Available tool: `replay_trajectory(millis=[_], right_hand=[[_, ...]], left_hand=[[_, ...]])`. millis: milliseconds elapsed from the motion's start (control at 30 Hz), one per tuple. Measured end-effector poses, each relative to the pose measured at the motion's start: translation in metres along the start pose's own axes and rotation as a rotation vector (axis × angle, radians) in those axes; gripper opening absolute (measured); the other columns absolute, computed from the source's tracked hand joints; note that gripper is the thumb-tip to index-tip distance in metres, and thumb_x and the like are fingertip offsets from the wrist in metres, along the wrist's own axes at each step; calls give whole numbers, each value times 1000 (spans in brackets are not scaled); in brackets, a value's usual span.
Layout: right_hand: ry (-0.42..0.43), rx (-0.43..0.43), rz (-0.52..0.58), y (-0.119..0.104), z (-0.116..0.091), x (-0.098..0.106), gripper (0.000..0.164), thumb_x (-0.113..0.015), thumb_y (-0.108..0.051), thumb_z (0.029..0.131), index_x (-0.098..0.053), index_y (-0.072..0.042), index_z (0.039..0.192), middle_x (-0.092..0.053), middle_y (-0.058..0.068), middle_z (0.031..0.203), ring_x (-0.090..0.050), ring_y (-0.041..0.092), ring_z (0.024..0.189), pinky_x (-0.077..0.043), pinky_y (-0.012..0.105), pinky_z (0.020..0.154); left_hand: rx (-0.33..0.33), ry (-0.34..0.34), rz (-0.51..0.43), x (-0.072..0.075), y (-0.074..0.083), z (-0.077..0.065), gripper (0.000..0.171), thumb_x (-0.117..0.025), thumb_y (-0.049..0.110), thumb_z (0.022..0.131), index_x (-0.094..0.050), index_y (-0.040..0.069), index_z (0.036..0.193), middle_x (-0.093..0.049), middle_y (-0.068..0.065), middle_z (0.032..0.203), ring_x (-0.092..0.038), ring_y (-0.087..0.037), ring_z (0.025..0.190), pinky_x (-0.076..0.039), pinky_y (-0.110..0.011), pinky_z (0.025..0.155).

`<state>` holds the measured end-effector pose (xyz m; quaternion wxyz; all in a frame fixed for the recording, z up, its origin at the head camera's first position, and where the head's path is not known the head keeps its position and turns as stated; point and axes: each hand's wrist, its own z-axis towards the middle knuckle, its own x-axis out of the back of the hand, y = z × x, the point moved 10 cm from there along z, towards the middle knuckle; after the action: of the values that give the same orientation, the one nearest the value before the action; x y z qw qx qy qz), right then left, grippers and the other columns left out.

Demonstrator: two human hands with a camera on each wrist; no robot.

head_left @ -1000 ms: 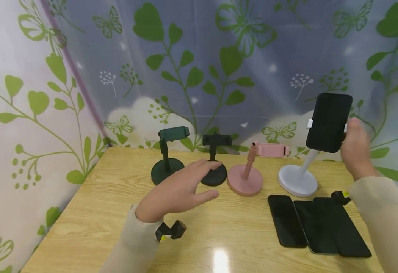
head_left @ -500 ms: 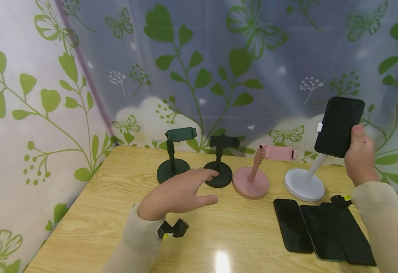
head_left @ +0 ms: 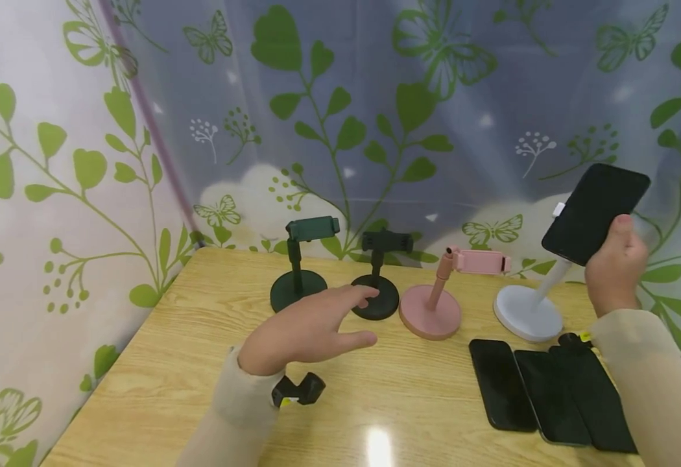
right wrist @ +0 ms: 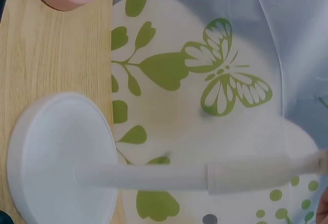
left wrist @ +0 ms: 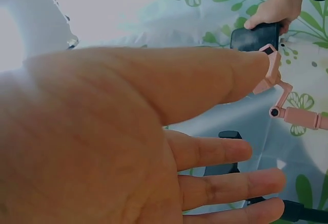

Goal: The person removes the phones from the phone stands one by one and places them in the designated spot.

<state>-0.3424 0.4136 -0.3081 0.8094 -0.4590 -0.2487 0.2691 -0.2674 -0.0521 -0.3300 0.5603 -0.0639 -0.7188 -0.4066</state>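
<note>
In the head view, my right hand point(head_left: 615, 275) grips the lower right side of a black smartphone point(head_left: 597, 207), thumb over its front and fingers behind. The phone leans to the right in the clamp of a white phone stand point(head_left: 528, 312), with one white clamp jaw showing at its left edge. The right wrist view shows the white stand's post point(right wrist: 148, 177) and round base, with a sliver of hand at the edge. My left hand point(head_left: 305, 331) hovers over the table with fingers extended, holding nothing. Behind its fingertips stands a black phone stand point(head_left: 378, 301).
A pink phone stand point(head_left: 430, 314) and a dark green phone stand point(head_left: 298, 288) share the row along the table's back. Three black phones lie side by side at front right: the left one point(head_left: 501, 383), the middle one point(head_left: 550, 395) and the right one point(head_left: 597, 402). A patterned curtain point(head_left: 340, 130) hangs behind.
My right thumb has moved from the clamp's side onto the phone's front. The phone has turned clockwise, and the white stand's base has shifted slightly right. My left hand stays nearly still.
</note>
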Motion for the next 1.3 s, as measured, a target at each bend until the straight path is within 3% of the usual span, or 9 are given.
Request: replay_trajectory(millis=[167,333,500,633,700,900,1000,1133,1300], right_hand=[[123,-6,29,-1,5,16,47,-35,-40,113,-42,-20,71,-35,-7,71,-33,7,68,-26,23,69],[172,-100,45,-11,4,31,35,-28,-35,115,-62,-33,108,-60,-12,120,-49,0,119,-28,12,105],[208,-123,21,-44,-8,49,33,-25,-34,114,-54,-31,100,-52,-14,108,-47,0,114,-25,10,101],[218,-117,-53,-79,-37,61,36,-22,-36,114,-50,-33,137,-48,-19,133,-38,-6,126,-18,7,107],[221,-90,-84,-96,-52,68,46,-22,-36,114,-27,-31,160,-29,-20,160,-22,-9,142,-8,6,113],[192,94,-72,-128,-83,80,52,-25,-29,115,-14,-19,164,-17,-12,166,-15,-2,147,-4,11,117],[134,139,24,-136,-98,76,45,-24,-25,115,-35,-16,158,-39,-9,158,-36,2,141,-22,13,116],[48,162,460,-144,-116,65,41,-35,-22,115,-66,3,127,-72,9,122,-69,17,107,-53,19,90],[-46,185,870,-160,-144,49,41,-49,-17,111,-64,20,111,-75,22,103,-76,23,83,-60,25,69]], left_hand=[[-10,22,1,4,2,-1,66,-61,51,102,-40,24,158,-59,4,143,-58,-14,128,-48,-39,105],[-13,36,-12,6,2,-3,65,-61,50,102,-40,24,158,-61,5,140,-60,-13,125,-49,-39,103],[-15,38,-14,7,3,-3,64,-62,49,102,-40,25,157,-61,6,139,-60,-13,125,-49,-40,103],[-19,27,-21,6,6,-3,64,-63,48,102,-40,25,158,-61,6,139,-61,-13,125,-49,-40,104],[-23,15,-27,3,7,-2,64,-62,48,102,-40,25,158,-61,6,139,-60,-13,125,-49,-40,104],[-35,8,-26,0,10,-2,63,-62,49,102,-41,24,157,-61,7,139,-60,-12,125,-49,-40,104],[-42,-4,-37,-1,13,-4,61,-62,47,103,-43,25,156,-61,7,140,-59,-11,127,-48,-40,105],[-65,-17,-40,-1,17,-5,59,-62,47,103,-44,25,155,-60,8,141,-58,-10,128,-48,-40,106],[-92,10,-45,5,23,-9,56,-62,47,103,-48,24,153,-61,8,140,-59,-9,126,-48,-40,106]])
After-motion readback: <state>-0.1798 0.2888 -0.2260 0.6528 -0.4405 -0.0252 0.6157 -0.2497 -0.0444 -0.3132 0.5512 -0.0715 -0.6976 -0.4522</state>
